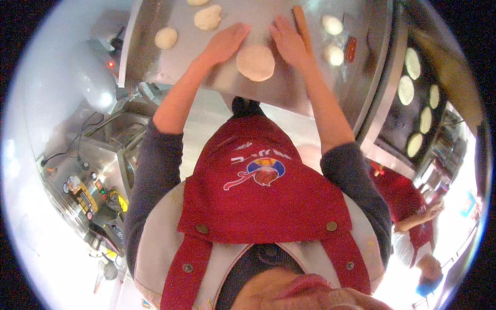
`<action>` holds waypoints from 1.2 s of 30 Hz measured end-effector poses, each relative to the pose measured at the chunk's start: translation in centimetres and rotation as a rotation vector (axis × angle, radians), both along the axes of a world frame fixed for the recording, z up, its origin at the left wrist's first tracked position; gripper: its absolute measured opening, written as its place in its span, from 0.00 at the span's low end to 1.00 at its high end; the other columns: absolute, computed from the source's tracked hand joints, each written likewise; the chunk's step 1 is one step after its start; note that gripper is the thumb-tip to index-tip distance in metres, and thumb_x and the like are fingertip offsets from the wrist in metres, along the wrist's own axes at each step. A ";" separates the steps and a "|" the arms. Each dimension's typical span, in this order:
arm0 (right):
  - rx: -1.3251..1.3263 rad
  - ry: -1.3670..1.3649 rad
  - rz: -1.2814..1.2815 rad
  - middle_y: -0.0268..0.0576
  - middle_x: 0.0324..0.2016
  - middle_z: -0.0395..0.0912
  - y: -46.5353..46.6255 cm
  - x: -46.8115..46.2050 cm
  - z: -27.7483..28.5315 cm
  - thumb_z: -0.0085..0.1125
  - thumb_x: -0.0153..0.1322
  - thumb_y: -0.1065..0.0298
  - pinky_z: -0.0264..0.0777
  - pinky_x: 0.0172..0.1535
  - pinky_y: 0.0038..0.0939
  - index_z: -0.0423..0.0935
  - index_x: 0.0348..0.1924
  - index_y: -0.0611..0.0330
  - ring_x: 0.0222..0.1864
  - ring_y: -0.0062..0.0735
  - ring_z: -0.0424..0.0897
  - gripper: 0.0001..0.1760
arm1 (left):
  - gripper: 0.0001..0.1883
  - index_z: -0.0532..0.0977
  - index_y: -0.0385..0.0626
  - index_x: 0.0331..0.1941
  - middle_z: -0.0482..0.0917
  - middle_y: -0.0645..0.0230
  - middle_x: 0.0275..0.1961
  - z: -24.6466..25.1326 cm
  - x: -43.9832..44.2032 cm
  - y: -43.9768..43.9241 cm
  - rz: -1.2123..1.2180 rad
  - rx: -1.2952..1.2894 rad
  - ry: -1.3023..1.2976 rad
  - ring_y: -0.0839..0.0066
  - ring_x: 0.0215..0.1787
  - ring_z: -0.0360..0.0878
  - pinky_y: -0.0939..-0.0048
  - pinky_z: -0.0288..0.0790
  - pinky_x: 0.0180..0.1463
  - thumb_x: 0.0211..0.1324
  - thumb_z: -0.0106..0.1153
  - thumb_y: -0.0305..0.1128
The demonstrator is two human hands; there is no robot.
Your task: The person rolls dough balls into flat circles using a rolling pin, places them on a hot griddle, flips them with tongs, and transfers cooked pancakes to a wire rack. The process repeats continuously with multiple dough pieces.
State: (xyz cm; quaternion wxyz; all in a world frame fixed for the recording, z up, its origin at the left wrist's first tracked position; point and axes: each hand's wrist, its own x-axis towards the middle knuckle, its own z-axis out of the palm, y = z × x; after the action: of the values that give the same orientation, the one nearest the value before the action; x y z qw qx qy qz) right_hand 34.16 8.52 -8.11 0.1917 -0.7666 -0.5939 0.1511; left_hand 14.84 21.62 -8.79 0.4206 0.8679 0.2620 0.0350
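A flattened round of dough (255, 62) lies on the steel worktop (224, 77), between my two hands and a little nearer to me. My left hand (229, 42) is stretched out flat at its left side, holding nothing. On the right, my right hand (288, 43) rests with spread fingers alongside a wooden rolling pin (302, 27), not wrapped around it. Farther left sit a dough ball (166, 38) and a lumpy dough piece (208, 17). Two pale dough balls (332, 25) are right of the pin.
A red object (350, 49) lies beside the pale balls. Right of the worktop, a dark griddle (399, 124) carries several flatbreads (406, 90). A co-worker in a red apron (407, 193) stands beyond it. Steel appliances with cables (116, 131) line the left.
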 end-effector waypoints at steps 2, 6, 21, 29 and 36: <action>-0.115 0.159 -0.128 0.60 0.58 0.72 -2.1 -1.5 1.8 0.50 0.76 0.55 0.69 0.59 0.41 0.69 0.61 0.65 0.58 0.53 0.75 0.26 | 0.20 0.74 0.41 0.52 0.76 0.51 0.57 0.6 -0.8 -1.0 -0.004 0.142 0.001 0.51 0.59 0.73 0.55 0.68 0.60 0.65 0.53 0.43; -0.013 0.157 -0.182 0.56 0.42 0.80 -4.3 -4.5 0.0 0.60 0.71 0.60 0.76 0.48 0.42 0.75 0.52 0.64 0.44 0.51 0.82 0.21 | 0.24 0.76 0.41 0.48 0.80 0.53 0.48 -0.5 0.1 -2.8 0.001 0.381 -0.139 0.54 0.53 0.77 0.57 0.70 0.57 0.54 0.65 0.46; 0.076 0.245 -0.140 0.44 0.45 0.76 -9.2 -6.5 0.6 0.74 0.61 0.62 0.74 0.46 0.34 0.76 0.52 0.63 0.42 0.36 0.78 0.29 | 0.18 0.77 0.50 0.46 0.83 0.56 0.37 5.1 -1.2 -6.0 -0.239 0.015 0.083 0.58 0.38 0.83 0.58 0.75 0.44 0.53 0.66 0.41; -0.018 0.829 -0.538 0.41 0.40 0.82 -8.8 -6.6 1.9 0.62 0.72 0.60 0.74 0.42 0.30 0.76 0.53 0.63 0.38 0.30 0.79 0.20 | 0.22 0.75 0.34 0.49 0.83 0.52 0.42 4.7 -2.5 -8.3 0.464 -0.503 -0.187 0.64 0.43 0.82 0.67 0.75 0.47 0.54 0.69 0.35; 0.051 -0.177 -0.215 0.53 0.67 0.64 -9.6 -9.0 0.9 0.55 0.75 0.55 0.59 0.68 0.46 0.64 0.67 0.63 0.68 0.51 0.64 0.32 | 0.30 0.70 0.37 0.62 0.66 0.49 0.69 1.9 -1.8 -8.9 0.046 0.578 -0.130 0.56 0.74 0.59 0.49 0.54 0.73 0.60 0.60 0.41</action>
State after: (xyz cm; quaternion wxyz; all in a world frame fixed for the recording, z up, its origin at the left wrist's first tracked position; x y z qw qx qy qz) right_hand 25.16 -1.11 -7.21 0.1730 -0.8310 -0.5267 0.0461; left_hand 13.02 12.73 -6.86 0.1708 0.9414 0.2334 0.1733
